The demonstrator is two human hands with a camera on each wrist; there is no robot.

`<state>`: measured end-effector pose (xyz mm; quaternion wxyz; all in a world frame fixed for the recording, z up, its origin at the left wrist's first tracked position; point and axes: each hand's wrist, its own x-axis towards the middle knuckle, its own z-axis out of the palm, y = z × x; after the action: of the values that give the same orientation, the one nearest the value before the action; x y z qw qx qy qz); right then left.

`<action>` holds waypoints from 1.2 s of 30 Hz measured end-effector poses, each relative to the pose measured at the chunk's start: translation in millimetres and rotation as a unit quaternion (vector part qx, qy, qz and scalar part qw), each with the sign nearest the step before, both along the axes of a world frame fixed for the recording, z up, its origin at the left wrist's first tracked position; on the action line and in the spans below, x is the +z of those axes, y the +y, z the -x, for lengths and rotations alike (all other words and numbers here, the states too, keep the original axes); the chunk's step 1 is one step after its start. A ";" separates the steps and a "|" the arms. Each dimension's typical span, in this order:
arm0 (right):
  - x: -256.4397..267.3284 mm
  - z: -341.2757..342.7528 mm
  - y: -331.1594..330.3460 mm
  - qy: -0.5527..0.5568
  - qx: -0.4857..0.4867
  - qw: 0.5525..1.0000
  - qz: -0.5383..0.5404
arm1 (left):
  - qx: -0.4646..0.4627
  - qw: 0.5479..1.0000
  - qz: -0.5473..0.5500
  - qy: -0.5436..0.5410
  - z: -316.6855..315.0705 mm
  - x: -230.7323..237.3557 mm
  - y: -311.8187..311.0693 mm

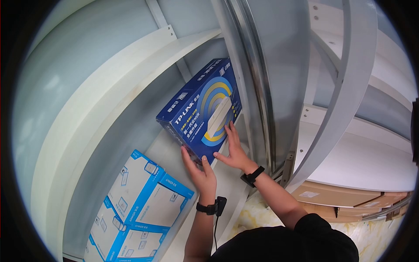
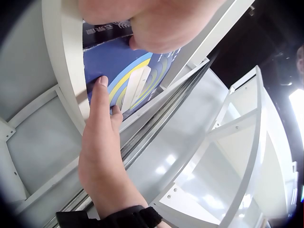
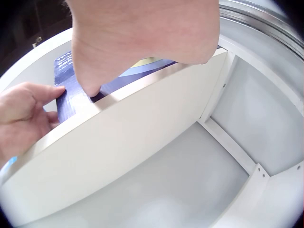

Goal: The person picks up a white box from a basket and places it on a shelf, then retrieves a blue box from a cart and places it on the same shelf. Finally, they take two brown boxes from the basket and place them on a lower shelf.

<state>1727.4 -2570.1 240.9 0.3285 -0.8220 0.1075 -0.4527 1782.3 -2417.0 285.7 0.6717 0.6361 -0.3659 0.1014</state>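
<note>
Blue box [image 1: 201, 101]: you're seemingly positioning it by the shelf [image 1: 162, 146] edge
Left hand [image 1: 203, 177]: grips its near corner
Right hand [image 1: 237, 153]: straight fingers touch it
Next: likely even guidance

Blue TP-LINK box [image 1: 203, 107]: shows its printed front, just beyond both hands
Left hand [image 1: 202, 178]: pinches the box's near edge, thumb on front
Right hand [image 1: 237, 153]: touches its right edge, fingers extended
White-and-blue ANKER boxes [image 1: 150, 203]: sit near left
Brown cartons [image 1: 327, 194]: lie right
</note>
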 end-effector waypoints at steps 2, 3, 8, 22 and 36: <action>-2.3 -1.6 -0.2 -0.008 0.006 1.000 0.000 | -0.002 1.000 -0.012 0.009 1.1 1.9 1.5; -3.3 -1.8 -0.6 -0.012 0.007 1.000 -0.002 | 0.001 1.000 -0.012 0.009 2.0 1.5 1.9; -5.3 -0.7 -1.5 -0.021 0.013 1.000 -0.006 | 0.015 1.000 -0.010 0.011 2.4 -2.2 0.6; -3.0 17.8 13.2 -0.013 0.026 0.999 -0.017 | 0.100 0.981 -0.094 -0.140 30.1 7.7 19.3; -110.5 99.5 96.6 0.087 0.080 0.983 -0.137 | -0.207 0.900 -0.378 -0.070 49.4 -131.4 147.6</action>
<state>1627.8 -2473.5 130.4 0.4628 -0.8114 0.1305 -0.3323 1732.8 -2269.3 154.3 0.3590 0.7433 -0.5464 -0.1417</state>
